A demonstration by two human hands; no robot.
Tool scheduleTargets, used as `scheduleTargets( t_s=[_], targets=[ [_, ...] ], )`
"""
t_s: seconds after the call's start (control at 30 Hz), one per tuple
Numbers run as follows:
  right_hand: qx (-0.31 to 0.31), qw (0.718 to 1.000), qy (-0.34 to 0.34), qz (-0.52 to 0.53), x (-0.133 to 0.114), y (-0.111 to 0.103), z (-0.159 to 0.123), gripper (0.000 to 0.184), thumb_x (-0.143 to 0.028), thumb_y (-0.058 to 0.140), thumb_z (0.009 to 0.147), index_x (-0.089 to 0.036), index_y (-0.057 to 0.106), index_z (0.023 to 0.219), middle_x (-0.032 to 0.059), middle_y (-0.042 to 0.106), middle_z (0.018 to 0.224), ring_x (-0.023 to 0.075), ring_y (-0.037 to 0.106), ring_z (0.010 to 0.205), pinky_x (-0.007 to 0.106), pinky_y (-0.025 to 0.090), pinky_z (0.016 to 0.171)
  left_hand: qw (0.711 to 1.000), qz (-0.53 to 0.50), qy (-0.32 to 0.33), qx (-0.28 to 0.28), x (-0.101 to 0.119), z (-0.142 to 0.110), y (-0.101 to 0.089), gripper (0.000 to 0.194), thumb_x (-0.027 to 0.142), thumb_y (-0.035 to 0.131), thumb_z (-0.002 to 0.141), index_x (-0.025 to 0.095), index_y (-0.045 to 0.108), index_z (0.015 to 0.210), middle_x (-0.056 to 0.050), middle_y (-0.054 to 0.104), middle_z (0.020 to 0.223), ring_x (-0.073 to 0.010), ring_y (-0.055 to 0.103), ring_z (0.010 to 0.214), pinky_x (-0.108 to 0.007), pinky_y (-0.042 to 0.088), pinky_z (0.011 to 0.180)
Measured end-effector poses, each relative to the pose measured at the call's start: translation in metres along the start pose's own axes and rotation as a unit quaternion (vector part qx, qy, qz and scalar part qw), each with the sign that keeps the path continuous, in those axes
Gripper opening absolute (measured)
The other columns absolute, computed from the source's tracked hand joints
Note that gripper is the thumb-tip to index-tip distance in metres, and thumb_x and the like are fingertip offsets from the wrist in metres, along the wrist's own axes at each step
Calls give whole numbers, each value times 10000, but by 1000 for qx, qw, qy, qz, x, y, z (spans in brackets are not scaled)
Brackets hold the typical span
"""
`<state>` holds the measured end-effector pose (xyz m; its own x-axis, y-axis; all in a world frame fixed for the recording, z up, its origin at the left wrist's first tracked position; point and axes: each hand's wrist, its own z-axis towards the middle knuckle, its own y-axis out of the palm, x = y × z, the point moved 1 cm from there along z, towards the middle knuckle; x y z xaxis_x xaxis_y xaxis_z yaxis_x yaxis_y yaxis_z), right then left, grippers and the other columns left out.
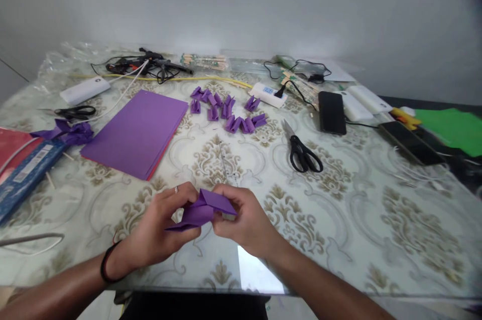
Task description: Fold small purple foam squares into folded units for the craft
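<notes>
Between my two hands, above the front of the table, is a piece of folded purple paper (199,213) with angled flaps. My left hand (161,219) grips its left end, fingers curled behind it. Closed on the right end is my right hand (241,214), thumb below and fingers over the top. Farther back lies a loose group of small folded purple paper pieces (228,108). To their left rests a stack of purple paper sheets (137,132), with red showing at its edge. Black-handled scissors (303,152) lie to the right of my hands.
A white power strip (268,94) with a black plug sits behind the folded pieces. Two phones (332,113) and white power banks (356,104) lie at the right. More scissors (75,112), crumpled purple paper (77,132) and a blue box (32,174) are at the left. Cables (150,64) tangle along the back.
</notes>
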<state>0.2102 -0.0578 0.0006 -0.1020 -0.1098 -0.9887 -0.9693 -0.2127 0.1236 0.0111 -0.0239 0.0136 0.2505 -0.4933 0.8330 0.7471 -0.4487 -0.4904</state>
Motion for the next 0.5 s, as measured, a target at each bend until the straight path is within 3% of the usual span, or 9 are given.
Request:
scheduleTargets(
  t_s=[0.1,0.23,0.5],
  targets=[
    [-1,1000,0,8,-1,-1,0,147,-74,650,684,-214,620,716,-72,542,675,113,440,634,261,337,607,1000,2,9,-3,-2,-1,-2,232,91,684,853,247,570,982,34,643,888,-146,563,743,-255,429,677],
    [34,999,12,16,-1,-4,1,140,-96,653,657,-217,642,727,-51,584,693,140,506,679,280,377,654,1000,-5,-9,11,-4,0,-4,169,110,668,869,235,559,900,31,594,806,-155,539,696,-274,402,648],
    [47,999,-17,-1,-3,-8,2,124,-114,655,670,-223,609,707,-46,554,697,148,495,702,289,400,684,999,-24,-34,35,-4,-1,-5,214,82,674,800,242,540,850,43,523,759,-139,476,641,-262,374,601]
  ],
)
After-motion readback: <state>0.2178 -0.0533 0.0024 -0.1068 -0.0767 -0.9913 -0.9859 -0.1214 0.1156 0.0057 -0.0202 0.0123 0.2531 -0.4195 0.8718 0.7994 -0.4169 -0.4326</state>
